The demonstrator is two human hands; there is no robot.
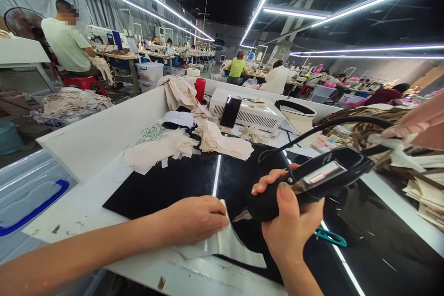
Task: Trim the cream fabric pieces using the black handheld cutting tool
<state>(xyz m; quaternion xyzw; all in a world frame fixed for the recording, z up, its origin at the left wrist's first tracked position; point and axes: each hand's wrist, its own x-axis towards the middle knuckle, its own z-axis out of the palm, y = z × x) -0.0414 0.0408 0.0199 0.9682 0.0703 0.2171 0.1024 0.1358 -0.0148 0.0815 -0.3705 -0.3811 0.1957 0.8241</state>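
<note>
While my left hand (194,219) lies flat, fingers together, pressing a pale sheet (229,243) just under the fingertips, my right hand (289,222) is clamped round the black tool (312,180), thumb on top near its silver plate. I judge the tool rigid, moderately heavy and nose-weighted, best held at the rounded rear grip; its cord (329,127) may drag. The sheet looks thin, limp and slippery on the glossy black mat (166,185). Beyond the fingers lie beige fabric pieces (166,148).
</note>
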